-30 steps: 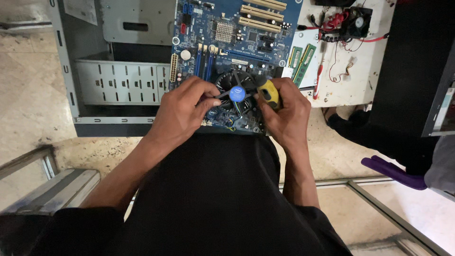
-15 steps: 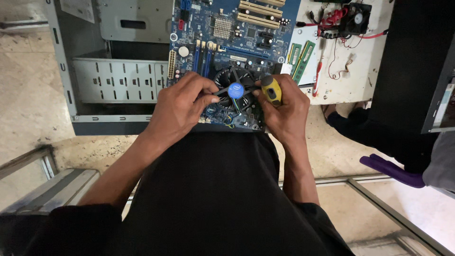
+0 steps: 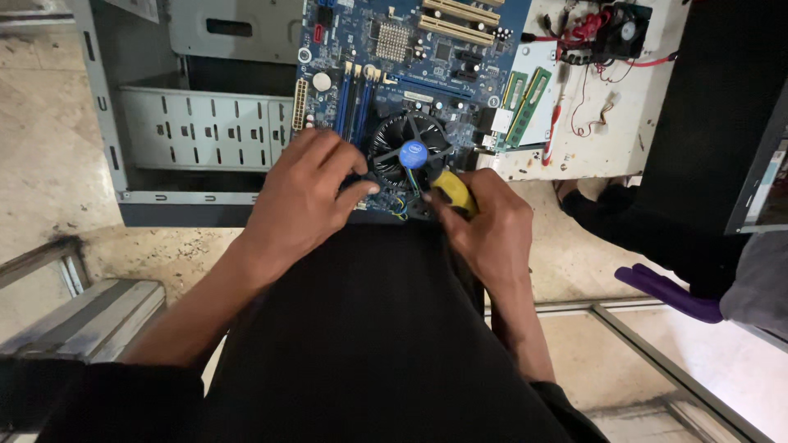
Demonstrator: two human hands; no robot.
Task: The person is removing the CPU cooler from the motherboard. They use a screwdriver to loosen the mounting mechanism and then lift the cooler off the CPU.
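Observation:
A blue motherboard (image 3: 410, 57) lies on my lap against an open grey computer case (image 3: 189, 123). A round black cooler fan (image 3: 410, 148) with a blue centre sticker sits on the board's near part. My left hand (image 3: 304, 197) rests on the board at the fan's left edge, fingers curled against it. My right hand (image 3: 484, 226) grips a yellow-handled screwdriver (image 3: 453, 190) at the fan's near right corner; the tip is hidden.
Two green memory sticks (image 3: 525, 94), a red screwdriver (image 3: 552, 131), wires and a small black fan (image 3: 620, 29) lie on a white surface at the right. A purple object (image 3: 665, 291) and another person's dark sleeve are at the right. Metal frames stand near my legs.
Both hands have shifted slightly downward and to the left along the fan's near edge; the screwdriver handle now sits lower, closer to the board's front edge.

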